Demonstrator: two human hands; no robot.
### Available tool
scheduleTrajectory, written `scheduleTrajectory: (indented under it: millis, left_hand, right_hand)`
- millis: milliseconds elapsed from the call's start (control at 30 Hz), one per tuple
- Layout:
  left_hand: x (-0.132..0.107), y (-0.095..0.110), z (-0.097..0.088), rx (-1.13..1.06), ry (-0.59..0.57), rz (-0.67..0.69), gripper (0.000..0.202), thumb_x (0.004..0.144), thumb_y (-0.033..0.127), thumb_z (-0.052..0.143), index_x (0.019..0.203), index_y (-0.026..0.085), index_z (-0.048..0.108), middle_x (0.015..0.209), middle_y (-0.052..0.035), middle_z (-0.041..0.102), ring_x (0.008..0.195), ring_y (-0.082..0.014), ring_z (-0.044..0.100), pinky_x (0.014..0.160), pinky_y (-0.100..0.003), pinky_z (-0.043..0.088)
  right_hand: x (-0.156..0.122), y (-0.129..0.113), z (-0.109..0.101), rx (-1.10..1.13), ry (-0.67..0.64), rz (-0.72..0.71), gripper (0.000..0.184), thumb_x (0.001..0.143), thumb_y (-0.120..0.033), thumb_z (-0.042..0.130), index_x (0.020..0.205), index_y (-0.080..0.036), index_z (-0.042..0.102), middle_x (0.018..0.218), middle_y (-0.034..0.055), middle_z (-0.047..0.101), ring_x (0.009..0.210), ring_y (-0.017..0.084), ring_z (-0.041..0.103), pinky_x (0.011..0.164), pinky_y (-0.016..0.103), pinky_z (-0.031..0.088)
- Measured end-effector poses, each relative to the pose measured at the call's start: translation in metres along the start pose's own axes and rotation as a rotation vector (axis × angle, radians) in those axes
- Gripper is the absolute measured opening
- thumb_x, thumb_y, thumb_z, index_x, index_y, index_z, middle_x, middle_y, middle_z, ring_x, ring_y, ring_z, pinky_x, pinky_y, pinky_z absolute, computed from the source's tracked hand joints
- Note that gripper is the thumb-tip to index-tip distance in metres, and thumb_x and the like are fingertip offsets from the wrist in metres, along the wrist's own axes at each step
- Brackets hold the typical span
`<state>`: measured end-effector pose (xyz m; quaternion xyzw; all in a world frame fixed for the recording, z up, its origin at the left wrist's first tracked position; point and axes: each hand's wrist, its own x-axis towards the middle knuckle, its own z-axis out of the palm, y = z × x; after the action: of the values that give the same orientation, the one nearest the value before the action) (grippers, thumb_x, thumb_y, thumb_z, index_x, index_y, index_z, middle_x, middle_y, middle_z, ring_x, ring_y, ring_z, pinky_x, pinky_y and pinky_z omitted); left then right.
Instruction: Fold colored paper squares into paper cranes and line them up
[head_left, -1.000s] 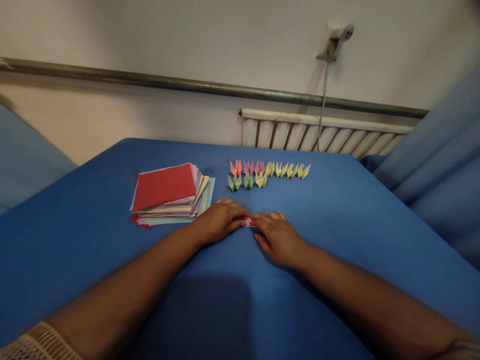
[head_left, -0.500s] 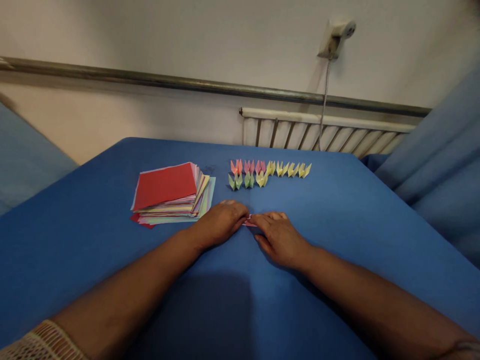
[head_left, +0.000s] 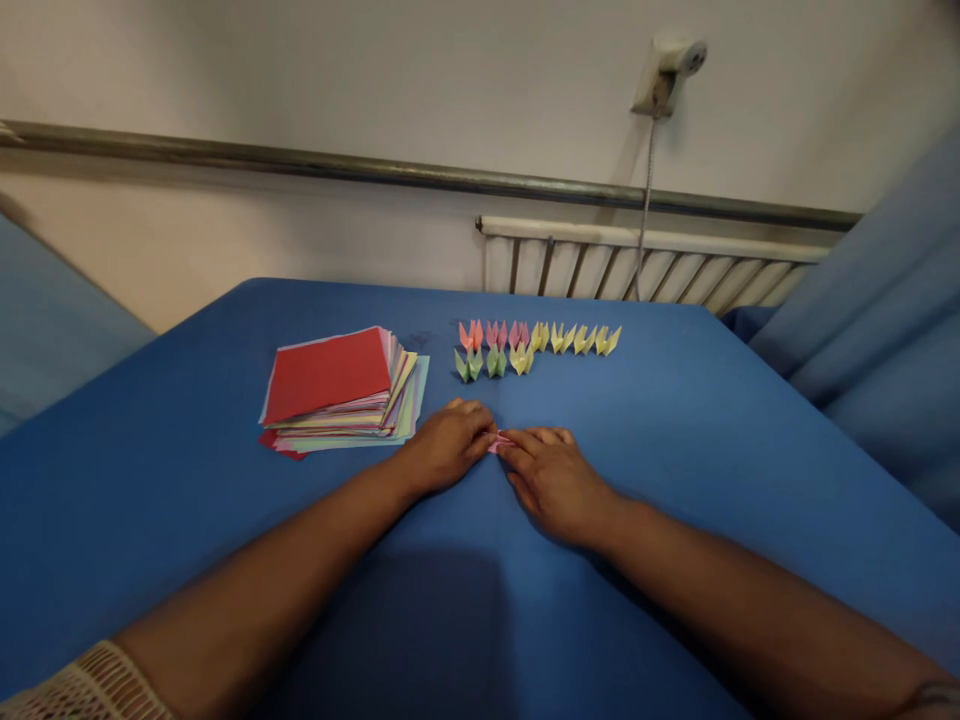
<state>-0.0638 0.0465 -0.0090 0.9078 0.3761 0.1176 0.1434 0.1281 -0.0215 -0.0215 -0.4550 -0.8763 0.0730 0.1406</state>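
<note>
The small pink paper [head_left: 495, 444] lies on the blue surface [head_left: 660, 410] between the left hand [head_left: 450, 443], closed on its left end, and the right hand [head_left: 559, 482], partly open, fingertips against its right end.

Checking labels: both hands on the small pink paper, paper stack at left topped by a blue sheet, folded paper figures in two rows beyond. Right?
One error: the head view shows the paper stack topped by a red sheet, not blue. The rest stands: left hand and right hand on the small pink paper, stack at left, folded paper figures in two rows beyond.
</note>
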Motion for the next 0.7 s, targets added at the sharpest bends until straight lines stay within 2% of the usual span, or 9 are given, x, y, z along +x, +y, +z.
scheduleTrajectory:
  millis: [200, 400, 533, 700]
  left_hand:
    - [-0.0009, 0.0003, 0.0008, -0.069, 0.035, -0.017, 0.013, 0.088, 0.026, 0.054, 0.097, 0.02, 0.061, 0.088, -0.0024, 0.063, 0.083, -0.0186, 0.052, 0.076, -0.031, 0.039]
    - [-0.001, -0.0034, 0.0001, -0.015, 0.022, 0.031, 0.017, 0.091, 0.029, 0.05, 0.091, 0.019, 0.064, 0.089, -0.0035, 0.063, 0.085, -0.0179, 0.054, 0.08, -0.031, 0.039]
    - [0.0014, -0.0015, -0.0008, -0.006, 0.01, -0.041, 0.022, 0.091, 0.029, 0.048, 0.083, 0.018, 0.064, 0.084, -0.004, 0.063, 0.08, -0.0177, 0.054, 0.077, -0.031, 0.04]
    - [0.0035, 0.0043, 0.0027, -0.003, 0.053, -0.155, 0.017, 0.087, 0.027, 0.051, 0.083, 0.019, 0.065, 0.084, -0.0036, 0.064, 0.08, -0.0188, 0.054, 0.076, -0.032, 0.04]
  right_hand:
    - [0.0001, 0.0, -0.0028, 0.008, -0.003, -0.004, 0.042, 0.094, -0.024, 0.043, 0.135, -0.019, 0.048, 0.137, 0.0091, 0.052, 0.118, 0.025, 0.046, 0.097, 0.042, 0.032]
    - [-0.0014, -0.0017, -0.0025, 0.0, 0.017, 0.017, 0.039, 0.094, -0.024, 0.044, 0.133, -0.019, 0.05, 0.137, 0.0104, 0.051, 0.119, 0.025, 0.045, 0.097, 0.042, 0.033]
    - [-0.0014, -0.0039, -0.0012, -0.033, 0.038, 0.026, 0.037, 0.095, -0.024, 0.041, 0.13, -0.019, 0.053, 0.14, 0.0114, 0.047, 0.123, 0.025, 0.041, 0.097, 0.042, 0.033]
    - [-0.0007, -0.0069, -0.0008, -0.11, 0.049, 0.038, 0.039, 0.094, -0.023, 0.043, 0.131, -0.018, 0.052, 0.14, 0.0102, 0.046, 0.122, 0.028, 0.04, 0.096, 0.044, 0.032]
